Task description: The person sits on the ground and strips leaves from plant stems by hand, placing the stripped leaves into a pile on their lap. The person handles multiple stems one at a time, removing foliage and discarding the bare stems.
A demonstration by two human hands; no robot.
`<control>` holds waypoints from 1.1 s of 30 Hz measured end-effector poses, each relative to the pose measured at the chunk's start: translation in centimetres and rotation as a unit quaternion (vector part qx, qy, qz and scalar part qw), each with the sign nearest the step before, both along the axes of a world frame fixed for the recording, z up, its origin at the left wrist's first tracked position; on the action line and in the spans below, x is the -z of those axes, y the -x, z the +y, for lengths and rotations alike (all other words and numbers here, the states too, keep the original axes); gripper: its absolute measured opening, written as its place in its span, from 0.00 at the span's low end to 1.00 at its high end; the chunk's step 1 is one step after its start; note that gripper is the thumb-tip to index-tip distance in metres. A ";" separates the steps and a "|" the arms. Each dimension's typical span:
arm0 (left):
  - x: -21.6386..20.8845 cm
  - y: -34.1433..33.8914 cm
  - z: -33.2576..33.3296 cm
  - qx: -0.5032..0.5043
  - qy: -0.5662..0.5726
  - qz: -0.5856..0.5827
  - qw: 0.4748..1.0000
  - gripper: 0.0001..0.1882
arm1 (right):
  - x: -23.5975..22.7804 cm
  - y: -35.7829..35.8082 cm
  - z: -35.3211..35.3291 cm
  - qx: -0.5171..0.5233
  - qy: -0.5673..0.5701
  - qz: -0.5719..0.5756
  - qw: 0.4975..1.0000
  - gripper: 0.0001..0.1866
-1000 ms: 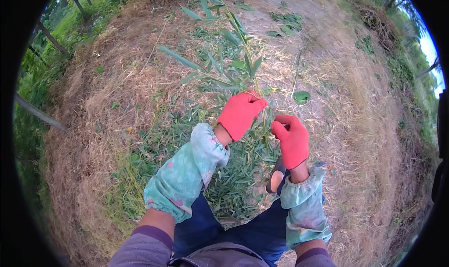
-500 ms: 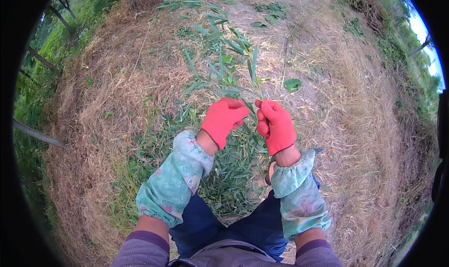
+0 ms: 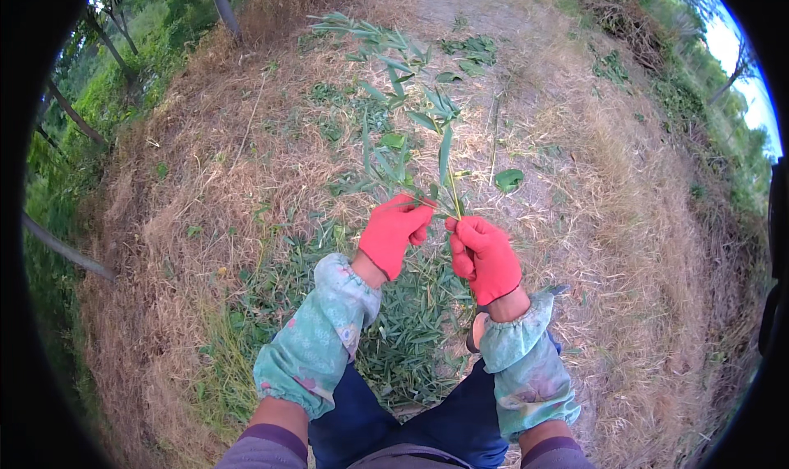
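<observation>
A long green branch (image 3: 445,155) with narrow leaves stretches forward and left, away from me. My right hand (image 3: 486,259), in a red glove, is closed in a pinch round the lower end of its thin yellowish stem. Close beside it, my left hand (image 3: 392,234), gloved in red too, has its fingers pinched at leaves low on the branch; the exact grip is partly hidden by the glove. Beneath both hands, between my legs, lies a heap of loose narrow green leaves (image 3: 403,333).
Dry straw-like grass (image 3: 189,214) covers the ground. A broad green leaf (image 3: 509,180) lies ahead on the right, and a patch of cut leaves (image 3: 472,51) farther off. Tree trunks (image 3: 223,9) stand at the left, with a brush pile (image 3: 625,21) at the far right.
Both hands have come lower in the view, toward me, with the branch. The branch's far end has shifted right and down. Both hands stay closed.
</observation>
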State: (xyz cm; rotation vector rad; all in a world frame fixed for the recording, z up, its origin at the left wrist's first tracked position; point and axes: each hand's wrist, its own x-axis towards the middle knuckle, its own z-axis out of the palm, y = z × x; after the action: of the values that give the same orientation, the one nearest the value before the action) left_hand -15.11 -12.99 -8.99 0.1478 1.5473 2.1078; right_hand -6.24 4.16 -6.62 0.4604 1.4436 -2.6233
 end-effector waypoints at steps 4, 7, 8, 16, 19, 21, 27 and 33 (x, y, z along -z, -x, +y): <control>-1.4 -0.8 -0.1 -0.034 0.030 0.015 0.999 0.10 | -0.4 -0.3 -0.2 -0.009 -0.036 -0.020 0.999 0.14; -1.4 -1.4 -0.6 -0.018 0.072 0.073 0.995 0.08 | -0.3 -0.1 -0.6 0.006 -0.017 -0.032 0.999 0.14; -1.3 -1.4 -0.6 -0.007 0.111 0.110 0.988 0.08 | 0.8 0.2 -0.2 -0.001 -0.003 -0.036 0.999 0.14; -0.2 -1.1 -1.4 -0.012 0.252 0.385 0.888 0.11 | 2.5 0.9 -0.1 -0.003 0.051 -0.041 0.998 0.10; -0.7 -1.1 -1.0 0.011 0.204 0.163 0.965 0.12 | 1.7 0.5 -0.4 0.024 0.042 -0.031 0.998 0.09; -1.9 -1.2 -0.7 0.010 0.161 0.091 0.983 0.12 | 1.6 0.3 -0.3 0.042 0.026 -0.028 0.998 0.09; -1.3 -1.1 -0.9 0.002 0.126 0.042 0.991 0.10 | 0.8 0.0 -0.7 0.005 0.013 -0.004 1.000 0.08; -1.3 -1.7 -0.5 0.012 0.133 0.133 0.982 0.08 | 1.0 0.2 -0.2 -0.031 0.037 -0.049 0.998 0.09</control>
State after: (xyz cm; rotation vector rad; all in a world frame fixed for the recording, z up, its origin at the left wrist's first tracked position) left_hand -13.38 -13.53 -7.73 0.3621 1.9550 1.8999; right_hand -6.39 3.95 -7.60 0.5205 1.3043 -2.5579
